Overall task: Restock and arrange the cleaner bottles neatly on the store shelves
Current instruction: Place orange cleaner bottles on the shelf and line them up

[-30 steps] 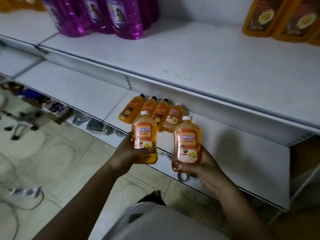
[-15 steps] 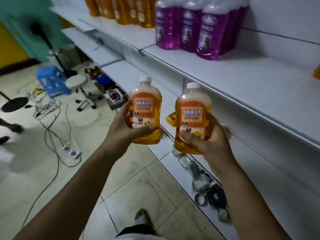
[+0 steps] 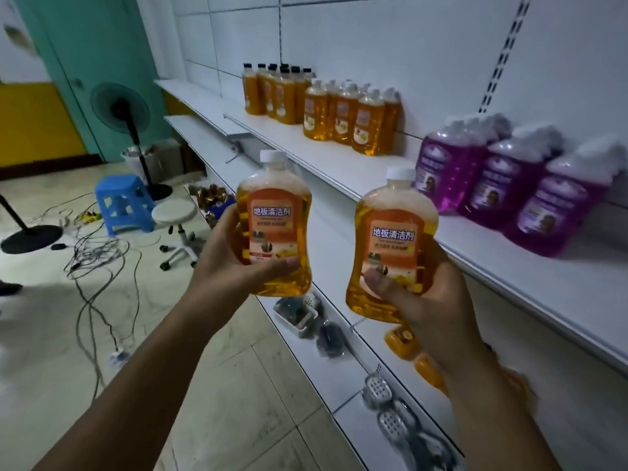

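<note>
My left hand (image 3: 224, 263) grips an orange cleaner bottle (image 3: 274, 212) with a white cap, upright, label toward me. My right hand (image 3: 428, 300) grips a second orange bottle (image 3: 394, 239) of the same kind, slightly lower and to the right. Both are held in the air in front of the white upper shelf (image 3: 373, 171). On that shelf stand a group of white-capped orange bottles (image 3: 353, 117), a group of black-capped orange bottles (image 3: 275, 90) behind them, and purple bottles (image 3: 503, 192) to the right. More orange bottles (image 3: 404, 341) lie on the lower shelf, partly hidden by my right wrist.
The lower shelf (image 3: 326, 368) carries small packaged goods (image 3: 295, 311). On the tiled floor to the left are a blue plastic stool (image 3: 122, 202), a white rolling stool (image 3: 176, 222), a standing fan (image 3: 125, 113), and loose cables (image 3: 91, 266).
My view has swung up and to the left, away from the lower shelf. Both hands have lifted their bottles higher, up to the level of the upper shelf.
</note>
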Demonstrator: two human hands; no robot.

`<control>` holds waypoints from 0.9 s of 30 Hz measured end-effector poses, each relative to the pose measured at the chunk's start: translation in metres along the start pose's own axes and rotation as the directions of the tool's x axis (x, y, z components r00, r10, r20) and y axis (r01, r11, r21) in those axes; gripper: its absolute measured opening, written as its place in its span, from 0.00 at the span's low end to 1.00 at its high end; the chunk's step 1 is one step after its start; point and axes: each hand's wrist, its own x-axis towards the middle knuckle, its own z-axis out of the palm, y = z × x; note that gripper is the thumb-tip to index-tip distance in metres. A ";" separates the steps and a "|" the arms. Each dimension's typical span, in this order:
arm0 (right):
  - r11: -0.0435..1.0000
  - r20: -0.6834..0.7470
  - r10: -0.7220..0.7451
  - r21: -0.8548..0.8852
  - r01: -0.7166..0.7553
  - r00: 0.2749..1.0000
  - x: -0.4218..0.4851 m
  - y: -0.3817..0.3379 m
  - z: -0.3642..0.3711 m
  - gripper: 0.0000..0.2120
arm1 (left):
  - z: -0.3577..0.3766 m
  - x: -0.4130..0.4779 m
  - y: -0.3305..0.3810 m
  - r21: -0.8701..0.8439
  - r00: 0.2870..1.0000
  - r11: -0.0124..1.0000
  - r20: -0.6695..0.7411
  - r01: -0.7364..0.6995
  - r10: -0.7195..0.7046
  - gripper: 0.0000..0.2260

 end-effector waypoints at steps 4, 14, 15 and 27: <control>0.998 -0.056 -0.060 0.012 0.061 0.997 0.045 -0.010 0.044 0.25 | -0.044 0.050 -0.004 -0.035 1.000 0.999 -0.009 -0.024 0.024 0.38; 0.992 -0.139 -0.125 0.003 0.127 0.982 0.194 0.020 0.109 0.29 | -0.107 0.191 -0.055 0.065 0.998 0.996 -0.013 -0.056 0.057 0.38; 0.991 -0.151 -0.126 0.015 0.130 0.980 0.211 0.024 0.115 0.29 | -0.111 0.208 -0.060 0.072 0.998 0.996 -0.018 -0.058 0.060 0.39; 0.997 -0.290 -0.081 -0.021 0.079 0.954 0.374 0.043 0.159 0.31 | -0.143 0.387 -0.105 0.096 0.993 0.989 0.010 -0.115 0.115 0.36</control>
